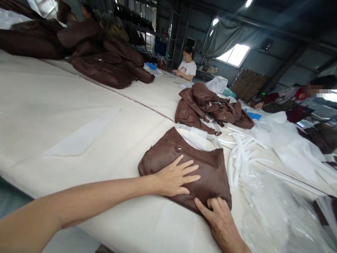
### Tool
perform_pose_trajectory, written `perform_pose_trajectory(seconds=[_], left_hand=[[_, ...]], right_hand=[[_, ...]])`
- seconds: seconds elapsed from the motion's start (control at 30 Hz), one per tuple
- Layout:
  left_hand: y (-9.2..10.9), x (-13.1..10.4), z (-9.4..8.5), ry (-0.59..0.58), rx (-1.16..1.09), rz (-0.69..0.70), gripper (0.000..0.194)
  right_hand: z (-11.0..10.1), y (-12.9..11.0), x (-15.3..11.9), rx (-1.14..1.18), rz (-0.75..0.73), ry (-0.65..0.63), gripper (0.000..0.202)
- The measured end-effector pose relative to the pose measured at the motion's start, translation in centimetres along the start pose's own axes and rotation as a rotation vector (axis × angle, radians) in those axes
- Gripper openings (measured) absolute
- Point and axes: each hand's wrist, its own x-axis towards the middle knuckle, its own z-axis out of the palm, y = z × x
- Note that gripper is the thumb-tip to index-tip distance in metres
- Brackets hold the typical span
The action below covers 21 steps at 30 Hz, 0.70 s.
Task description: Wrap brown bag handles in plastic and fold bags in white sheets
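Observation:
A dark brown leather handbag (195,172) lies flat on the table in front of me, a zipper running near its curved top edge. Its strap is wrapped in clear and white film (198,135). My left hand (175,177) rests palm down on the bag's front, fingers spread wide. At the bag's lower right edge is my right hand (218,214), one digit stretched along the edge and the other fingers curled against the leather. Whatever lies under those curled fingers is hidden.
Brown bags (207,105) are heaped behind this one, with a larger pile (105,59) at the far left. White foam tubes (239,158) and clear plastic bags (273,203) lie to the right. A white sheet (79,137) lies left. Other people (187,66) stand around the table.

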Motion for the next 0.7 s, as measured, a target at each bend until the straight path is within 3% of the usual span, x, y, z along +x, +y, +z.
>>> perform_pose_trajectory(seconds=[0.1,0.2,0.27,0.33,0.43,0.53,0.7], left_hand=[[-0.9,-0.9,2.4,-0.025,0.017,0.017,0.064],[-1.5,-1.2,2.5,-0.013,0.027,0.028,0.063],[-1.6,-1.3,2.2,-0.019,0.056,0.038,0.062],[-1.8,-1.6,2.3,0.001,0.127,-0.021,0.062],[-1.9,-2.8,2.8,0.104,0.271,-0.265,0.063],[-1.9,-4.2,3.3,0.21,0.327,-0.479,0.072],[-2.0,-4.6,3.4,0.255,0.293,-0.549,0.077]], right_hand=[[-2.2,-1.6,1.7,0.14,0.055,-0.037,0.055],[-3.5,-3.2,5.4,0.169,0.108,0.086,0.045],[-2.7,-3.3,8.1,0.063,0.172,0.164,0.05],[-0.8,-2.7,9.8,-0.024,0.284,0.162,0.057],[2.4,-1.5,9.6,-0.066,0.521,0.121,0.066],[4.0,-1.3,7.5,-0.101,0.683,0.119,0.079],[4.1,-2.1,6.0,-0.103,0.812,0.113,0.084]])
